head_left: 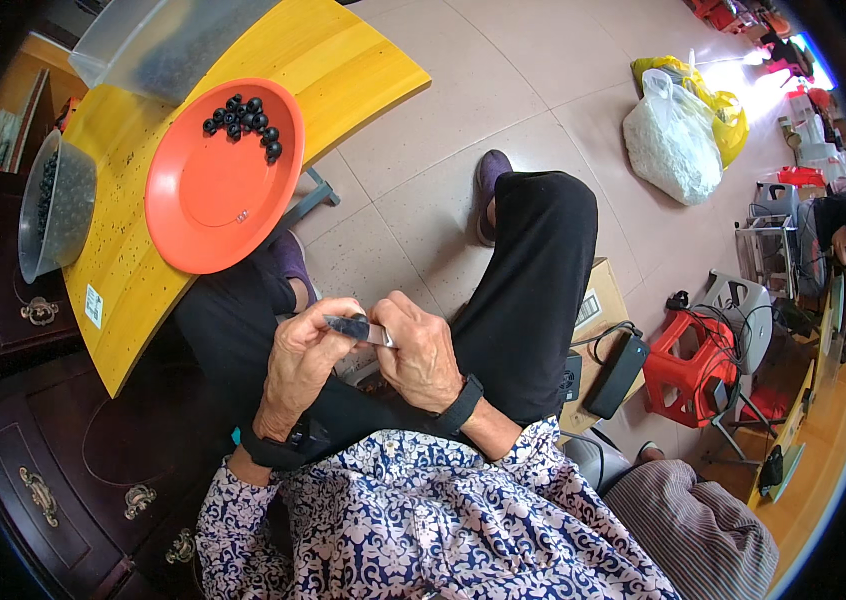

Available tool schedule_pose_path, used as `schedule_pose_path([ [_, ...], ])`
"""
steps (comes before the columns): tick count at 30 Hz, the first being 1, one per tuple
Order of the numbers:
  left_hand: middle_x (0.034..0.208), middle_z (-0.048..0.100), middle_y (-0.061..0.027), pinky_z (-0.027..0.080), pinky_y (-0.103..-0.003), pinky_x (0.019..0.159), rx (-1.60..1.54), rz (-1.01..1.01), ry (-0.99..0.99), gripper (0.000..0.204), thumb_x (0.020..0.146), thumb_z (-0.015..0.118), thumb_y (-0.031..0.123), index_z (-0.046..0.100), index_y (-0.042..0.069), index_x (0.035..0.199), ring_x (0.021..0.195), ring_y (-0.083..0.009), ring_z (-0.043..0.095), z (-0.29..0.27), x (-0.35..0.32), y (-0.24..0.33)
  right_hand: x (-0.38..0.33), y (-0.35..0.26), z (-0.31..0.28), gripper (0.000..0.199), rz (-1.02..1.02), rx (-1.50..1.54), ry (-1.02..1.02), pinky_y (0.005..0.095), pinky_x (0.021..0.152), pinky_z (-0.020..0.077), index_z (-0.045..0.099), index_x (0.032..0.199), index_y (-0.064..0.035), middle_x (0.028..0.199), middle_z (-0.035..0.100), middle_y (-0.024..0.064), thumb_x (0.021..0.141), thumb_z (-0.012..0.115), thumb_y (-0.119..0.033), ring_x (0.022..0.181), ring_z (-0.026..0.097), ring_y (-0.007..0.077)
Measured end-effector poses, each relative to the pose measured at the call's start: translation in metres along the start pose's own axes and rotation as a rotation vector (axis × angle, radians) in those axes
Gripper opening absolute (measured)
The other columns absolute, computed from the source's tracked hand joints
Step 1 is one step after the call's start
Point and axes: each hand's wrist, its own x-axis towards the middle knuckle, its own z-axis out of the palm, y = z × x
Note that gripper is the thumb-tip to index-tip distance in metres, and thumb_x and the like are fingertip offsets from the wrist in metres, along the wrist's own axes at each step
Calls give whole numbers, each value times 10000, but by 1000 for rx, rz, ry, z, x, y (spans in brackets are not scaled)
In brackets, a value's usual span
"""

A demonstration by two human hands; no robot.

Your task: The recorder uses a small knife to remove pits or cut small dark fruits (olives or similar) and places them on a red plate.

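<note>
Tool point(380, 335), just one, small, with a shiny metal shank and a dark, pointed end, lies between two bare hands above the person's lap. The right hand point(411, 345) has its fingers curled tight around the metal part. The left hand point(308, 345) holds its thumb and fingers narrow at the dark end; whether they pinch anything, I cannot tell. One band circles each wrist.

Up and to the left, one orange-red plate point(193, 210) carries roughly twenty bead-like black balls point(246, 117), grouped at its far side, plus a few tiny bits nearer. It sits on one yellow wood-grain table point(343, 75), sprinkled with dark specks, beside two translucent plastic containers: a large box point(123, 45) and a round tub point(78, 190) with dark contents.

Around this spreads a pale tiled floor point(423, 215), with two plastic bags, one white point(673, 150) and one yellow point(730, 125), one red stool point(678, 385) and one dark wooden cabinet point(53, 425).
</note>
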Motion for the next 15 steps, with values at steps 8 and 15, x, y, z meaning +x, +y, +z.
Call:
schedule_pose_path([
  [8,620,487,53,319,-187,489,15,-5,-19,156,855,578,70,634,-1,982,574,-4,401,-3,0,-2,0,1,1,122,-19,-8,6,406,541,473,532,826,-31,745,522,131,722,569,21,602,577,339],
  [15,657,497,43,336,-186,515,13,-29,-34,167,842,583,65,637,3,988,602,-11,414,-3,-1,-3,0,2,0,119,-21,-8,-15,410,542,473,533,826,-23,743,519,143,722,564,26,601,577,349],
])
